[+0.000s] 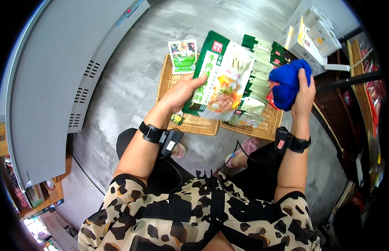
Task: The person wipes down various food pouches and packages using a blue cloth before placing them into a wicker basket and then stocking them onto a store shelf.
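My left hand (185,91) grips a green and white food pouch (219,77) by its left edge, thumb on the front, which shows a picture of food. In my right hand (304,91) is a bunched blue cloth (288,84). Beneath the pouch lie two wicker trays. The left wicker tray (200,125) bears a green and white packet (183,56) at its far end and a small yellow-green packet (176,119) near my wrist. Rows of similar pouches (257,78) stand in the right wicker tray (273,125), partly hidden by the held pouch and the cloth.
A large grey appliance cabinet (62,78) with vents and a red display stands on the left. At the upper right are a white carton (303,40) and wrapped rolls (323,34). Shelving with packaged goods (372,94) runs down the right side. Grey floor (131,72) surrounds the trays.
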Motion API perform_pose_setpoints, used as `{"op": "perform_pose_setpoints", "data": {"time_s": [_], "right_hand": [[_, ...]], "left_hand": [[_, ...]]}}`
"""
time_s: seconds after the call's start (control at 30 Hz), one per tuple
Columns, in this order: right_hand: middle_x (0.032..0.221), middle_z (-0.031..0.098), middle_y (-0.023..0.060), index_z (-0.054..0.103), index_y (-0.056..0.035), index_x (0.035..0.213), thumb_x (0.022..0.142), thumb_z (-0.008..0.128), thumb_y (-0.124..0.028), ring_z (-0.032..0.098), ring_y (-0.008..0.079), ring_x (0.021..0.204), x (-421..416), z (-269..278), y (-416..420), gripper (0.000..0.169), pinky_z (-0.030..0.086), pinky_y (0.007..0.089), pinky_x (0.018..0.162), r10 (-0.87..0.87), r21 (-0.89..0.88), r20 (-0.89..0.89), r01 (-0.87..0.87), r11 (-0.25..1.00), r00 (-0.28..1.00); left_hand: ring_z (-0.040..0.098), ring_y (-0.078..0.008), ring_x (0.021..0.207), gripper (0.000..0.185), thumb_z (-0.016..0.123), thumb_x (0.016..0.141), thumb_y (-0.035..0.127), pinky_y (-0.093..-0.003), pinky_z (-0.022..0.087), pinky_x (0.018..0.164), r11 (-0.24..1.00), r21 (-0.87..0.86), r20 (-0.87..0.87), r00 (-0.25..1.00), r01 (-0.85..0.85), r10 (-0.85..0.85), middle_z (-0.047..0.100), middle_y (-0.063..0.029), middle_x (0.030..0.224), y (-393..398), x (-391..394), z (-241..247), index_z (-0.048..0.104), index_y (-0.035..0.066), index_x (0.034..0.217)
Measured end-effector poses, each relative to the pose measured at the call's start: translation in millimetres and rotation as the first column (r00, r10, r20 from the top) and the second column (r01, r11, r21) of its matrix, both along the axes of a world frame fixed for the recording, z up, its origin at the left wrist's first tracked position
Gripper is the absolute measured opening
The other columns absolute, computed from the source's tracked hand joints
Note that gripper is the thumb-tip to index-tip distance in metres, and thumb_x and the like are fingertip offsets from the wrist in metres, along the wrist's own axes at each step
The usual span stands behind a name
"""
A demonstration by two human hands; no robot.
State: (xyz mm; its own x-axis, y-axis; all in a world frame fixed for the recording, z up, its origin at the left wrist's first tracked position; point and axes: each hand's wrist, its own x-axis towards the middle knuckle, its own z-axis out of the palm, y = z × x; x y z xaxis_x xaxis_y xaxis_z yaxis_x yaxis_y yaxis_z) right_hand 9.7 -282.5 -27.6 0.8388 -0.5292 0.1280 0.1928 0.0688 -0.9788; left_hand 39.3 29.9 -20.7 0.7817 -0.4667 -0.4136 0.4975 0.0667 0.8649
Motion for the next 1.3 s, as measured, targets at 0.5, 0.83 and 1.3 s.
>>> {"op": "perform_pose_setpoints", "data": {"time_s": [0.5,0.83,1.3], "right_hand": [[0.128,0.047,0.0041,0.053,-0.0275,0.125,0.076,0.064,-0.035,0.034,0.0306,0.127,-28,0,129,0.051,0.033,0.0470,0.085,0.381,-0.973,-0.030,-0.114,0.202,0.924],[0.121,0.054,0.0154,0.044,0.0030,0.126,0.094,0.045,-0.043,0.054,0.0244,0.109,19,-43,66,0.056,0.041,0.0305,0.093,0.472,0.287,-0.100,-0.429,0.857,0.876],[0.120,0.056,0.0129,0.044,0.0014,0.127,0.083,0.064,-0.011,0.059,0.0196,0.103,-14,-24,86,0.050,0.048,0.0331,0.090,0.736,0.670,0.071,-0.579,0.465,0.673]], "left_hand": [[0.053,-0.0245,0.113,0.048,0.030,0.099,0.037,-0.0386,0.046,0.095,0.886,-0.428,-0.232,0.969,-0.179,0.084,0.050,-0.0132,0.127,-26,-14,-4,0.039,0.005,0.133],[0.049,-0.0267,0.118,0.052,0.041,0.096,0.036,-0.0415,0.041,0.100,0.752,-0.656,-0.307,0.933,-0.066,-0.186,0.045,-0.0153,0.133,-44,-26,1,0.033,0.004,0.136],[0.058,-0.0235,0.108,0.052,0.042,0.095,0.037,-0.0350,0.051,0.087,0.895,-0.408,-0.072,0.984,-0.180,0.165,0.051,-0.0173,0.127,-11,-8,5,0.037,0.000,0.131]]}}
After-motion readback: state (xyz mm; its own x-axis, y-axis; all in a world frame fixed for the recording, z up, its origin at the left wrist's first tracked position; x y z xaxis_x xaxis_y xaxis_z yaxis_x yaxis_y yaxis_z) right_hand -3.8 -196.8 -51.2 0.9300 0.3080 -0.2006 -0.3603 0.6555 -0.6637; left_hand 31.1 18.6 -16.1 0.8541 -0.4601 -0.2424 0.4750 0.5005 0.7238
